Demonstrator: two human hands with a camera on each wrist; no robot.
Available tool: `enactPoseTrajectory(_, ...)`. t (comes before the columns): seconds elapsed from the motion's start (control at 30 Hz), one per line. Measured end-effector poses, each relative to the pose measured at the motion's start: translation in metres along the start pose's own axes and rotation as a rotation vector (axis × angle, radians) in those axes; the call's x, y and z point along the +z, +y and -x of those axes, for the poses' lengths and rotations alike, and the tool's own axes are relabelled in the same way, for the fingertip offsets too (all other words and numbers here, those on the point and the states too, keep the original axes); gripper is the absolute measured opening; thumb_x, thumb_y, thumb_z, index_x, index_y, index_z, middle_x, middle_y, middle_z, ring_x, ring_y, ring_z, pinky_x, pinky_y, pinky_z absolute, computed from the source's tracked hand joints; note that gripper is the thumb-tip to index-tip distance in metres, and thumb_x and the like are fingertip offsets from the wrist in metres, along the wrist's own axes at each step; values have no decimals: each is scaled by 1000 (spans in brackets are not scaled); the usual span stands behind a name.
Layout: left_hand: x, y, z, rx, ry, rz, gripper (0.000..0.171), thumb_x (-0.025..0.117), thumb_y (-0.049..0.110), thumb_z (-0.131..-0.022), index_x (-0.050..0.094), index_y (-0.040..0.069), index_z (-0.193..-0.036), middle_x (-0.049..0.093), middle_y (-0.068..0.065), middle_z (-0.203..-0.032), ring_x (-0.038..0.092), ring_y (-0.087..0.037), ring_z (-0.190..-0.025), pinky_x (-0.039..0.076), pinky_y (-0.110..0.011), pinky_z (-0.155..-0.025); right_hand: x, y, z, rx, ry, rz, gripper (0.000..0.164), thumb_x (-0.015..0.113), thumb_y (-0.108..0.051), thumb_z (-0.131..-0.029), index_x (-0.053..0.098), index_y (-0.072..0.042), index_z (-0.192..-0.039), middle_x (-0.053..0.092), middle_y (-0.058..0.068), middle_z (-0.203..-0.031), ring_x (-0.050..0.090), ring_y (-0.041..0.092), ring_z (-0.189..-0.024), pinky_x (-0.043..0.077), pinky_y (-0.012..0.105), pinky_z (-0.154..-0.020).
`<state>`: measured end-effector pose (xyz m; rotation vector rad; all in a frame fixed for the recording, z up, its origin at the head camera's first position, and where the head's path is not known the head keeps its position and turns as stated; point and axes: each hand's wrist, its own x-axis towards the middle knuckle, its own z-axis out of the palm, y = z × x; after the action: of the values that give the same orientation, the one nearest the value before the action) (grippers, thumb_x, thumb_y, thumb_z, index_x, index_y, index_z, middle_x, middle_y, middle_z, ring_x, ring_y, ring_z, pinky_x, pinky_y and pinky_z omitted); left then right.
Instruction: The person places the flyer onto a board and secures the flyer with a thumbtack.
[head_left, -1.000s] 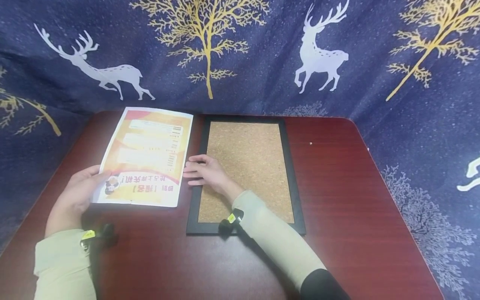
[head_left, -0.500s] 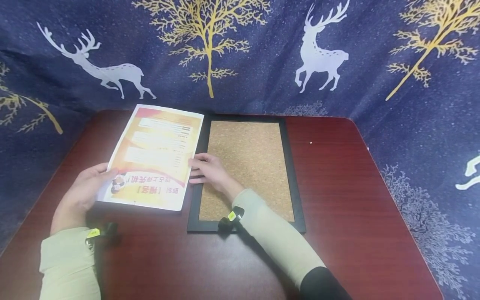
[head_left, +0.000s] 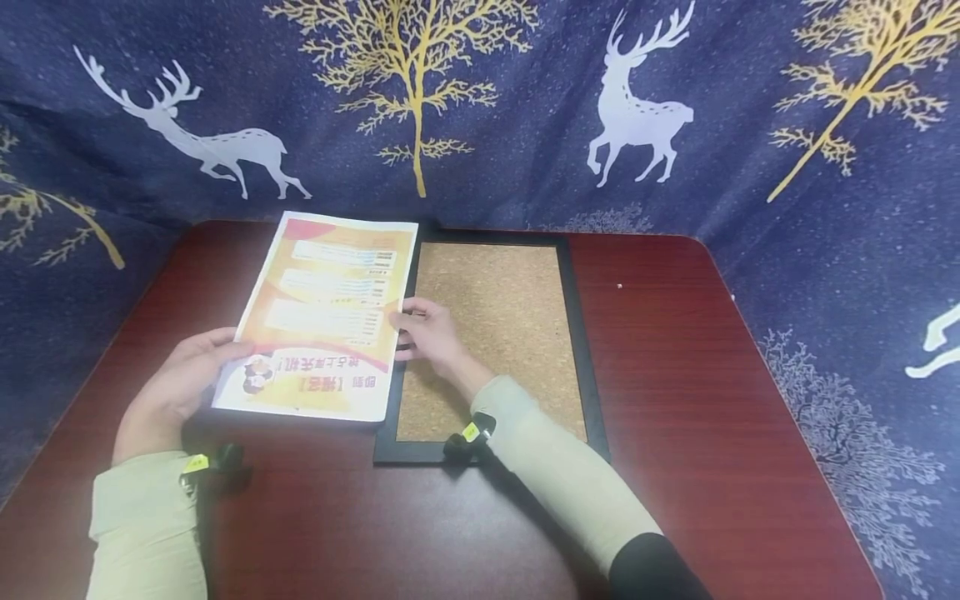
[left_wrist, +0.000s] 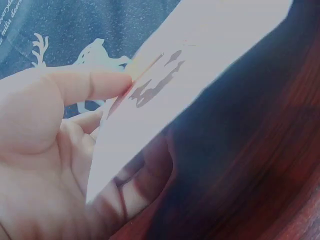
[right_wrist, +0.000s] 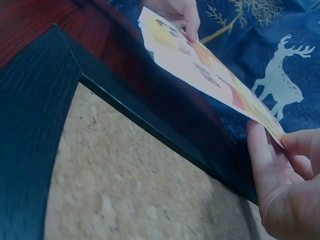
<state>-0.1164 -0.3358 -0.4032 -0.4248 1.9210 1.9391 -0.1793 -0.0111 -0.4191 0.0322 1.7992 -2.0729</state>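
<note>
A printed paper flyer (head_left: 322,317), orange and white with characters that read upside down in the head view, is held above the table between both hands. My left hand (head_left: 183,375) pinches its left edge near the lower corner, thumb on top and fingers beneath, as the left wrist view shows on the sheet (left_wrist: 165,90). At the opposite edge, my right hand (head_left: 435,337) pinches the paper between thumb and fingers. Under the right hand lies a black-framed cork board (head_left: 498,333), and the flyer's right side overlaps its left frame bar.
The dark red wooden table (head_left: 675,400) bears the board flat near its middle. A tiny pale speck (head_left: 619,286) lies right of the board. Behind the table hangs a blue cloth (head_left: 510,108) printed with white deer and golden trees.
The flyer has moved right, so that it now overlaps the board's left frame bar. My left hand moved right with it; the right hand shifted slightly right and now pinches the edge.
</note>
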Motion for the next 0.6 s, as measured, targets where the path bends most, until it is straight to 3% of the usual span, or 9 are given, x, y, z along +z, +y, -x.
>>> enactPoseTrajectory(0.13, 5, 1, -3, -28, -11, -61, 49, 66, 35, -99, 46, 16, -139, 75, -8, -94, 74, -27, -83, 61, -42, -69, -8, -4, 4, -14, -11, 8, 19, 67, -9, -96, 71, -8, -114, 71, 13, -96, 71, 24, -77, 61, 38, -68)
enactPoseTrajectory(0.23, 9, 2, -9, 19, -9, -183, 64, 62, 44, -99, 39, 8, -146, 74, -6, -92, 73, -24, -82, 60, -38, -69, -14, -8, 7, -17, -23, 10, 20, 66, -8, -96, 71, -6, -115, 71, 14, -96, 70, 23, -75, 61, 39, -68)
enactPoseTrajectory(0.37, 16, 4, -17, 111, 29, -317, 63, 59, 44, -100, 42, -1, -142, 72, 2, -86, 69, -16, -75, 56, -30, -67, -25, -12, 11, -8, -42, 30, 23, 65, -8, -96, 68, -4, -118, 71, 14, -97, 70, 23, -76, 61, 40, -69)
enactPoseTrajectory(0.6, 31, 7, -28, 120, 31, -357, 68, 60, 45, -100, 41, -1, -146, 72, 5, -88, 70, -17, -78, 58, -31, -70, -45, -12, 15, -3, -32, 57, 26, 64, -7, -96, 66, -2, -121, 72, 16, -97, 71, 23, -76, 61, 40, -70)
